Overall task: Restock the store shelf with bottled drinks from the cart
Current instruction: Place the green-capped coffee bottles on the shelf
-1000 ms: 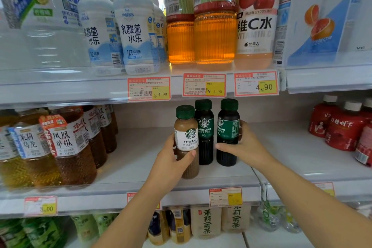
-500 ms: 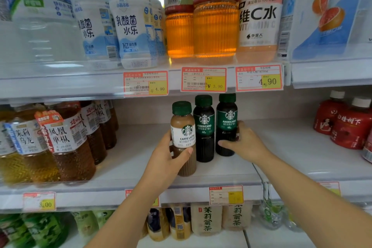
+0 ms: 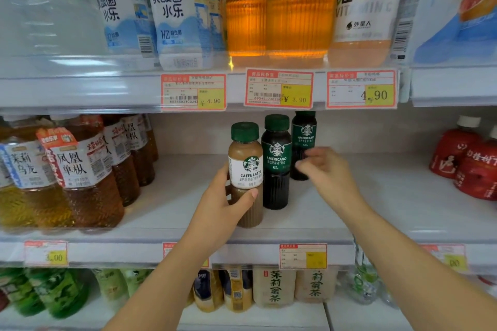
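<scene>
Left hand (image 3: 220, 207) grasps latte bottle (image 3: 246, 169) on white shelf (image 3: 390, 196); right hand (image 3: 328, 172) by rear americano bottle (image 3: 303, 139) (grip unclear).

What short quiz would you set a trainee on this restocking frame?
1. True or false: the left hand grips the Caffe Latte bottle.
2. How many green-capped coffee bottles are on the middle shelf? A two, B three, C five.
3. Fill in: the price tag under the amber bottles reads ¥ ____.
Key: 1 true; 2 B; 3 3.90.
</scene>
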{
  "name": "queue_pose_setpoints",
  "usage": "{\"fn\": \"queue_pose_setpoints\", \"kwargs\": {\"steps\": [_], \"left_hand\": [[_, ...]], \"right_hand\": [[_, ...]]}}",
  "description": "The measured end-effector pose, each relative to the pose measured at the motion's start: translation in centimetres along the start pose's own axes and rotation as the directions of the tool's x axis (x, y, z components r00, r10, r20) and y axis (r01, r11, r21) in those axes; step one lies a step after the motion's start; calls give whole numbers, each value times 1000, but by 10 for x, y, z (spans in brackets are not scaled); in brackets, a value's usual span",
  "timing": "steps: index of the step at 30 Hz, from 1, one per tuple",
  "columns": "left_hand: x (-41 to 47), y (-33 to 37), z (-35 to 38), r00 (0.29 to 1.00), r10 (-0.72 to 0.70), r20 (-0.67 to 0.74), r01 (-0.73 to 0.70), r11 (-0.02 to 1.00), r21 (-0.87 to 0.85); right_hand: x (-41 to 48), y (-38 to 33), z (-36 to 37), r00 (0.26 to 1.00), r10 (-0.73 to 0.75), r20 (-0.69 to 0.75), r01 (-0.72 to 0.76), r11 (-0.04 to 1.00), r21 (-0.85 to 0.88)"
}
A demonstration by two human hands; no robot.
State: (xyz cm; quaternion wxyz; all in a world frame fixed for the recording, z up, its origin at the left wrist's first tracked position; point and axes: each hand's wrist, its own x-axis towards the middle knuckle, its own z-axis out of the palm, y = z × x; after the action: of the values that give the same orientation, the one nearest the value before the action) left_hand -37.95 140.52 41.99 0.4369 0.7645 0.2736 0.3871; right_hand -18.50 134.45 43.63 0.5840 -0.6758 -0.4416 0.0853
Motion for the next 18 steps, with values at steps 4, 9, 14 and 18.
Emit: {"fn": "queue_pose_setpoints", "kwargs": {"steps": [4,9,14,18], "left_hand": [[1,-1,1,1000,4,-12,-4,1000,9],[2,-4,1,1000,-26,-4,26,1000,16],[2,-1,1,999,-41,-1,41,999,26],[3,-1,1,999,-44,3,43,999,24]], "right_hand": [[-8,-1,25,947,9,322,45,986,-160],[-5,11,9,985,-10,175,52,971,-234],[20,31,-3,999,23,31,-12,945,-327],[36,37,2,999,33,32,-19,931,-365]]}}
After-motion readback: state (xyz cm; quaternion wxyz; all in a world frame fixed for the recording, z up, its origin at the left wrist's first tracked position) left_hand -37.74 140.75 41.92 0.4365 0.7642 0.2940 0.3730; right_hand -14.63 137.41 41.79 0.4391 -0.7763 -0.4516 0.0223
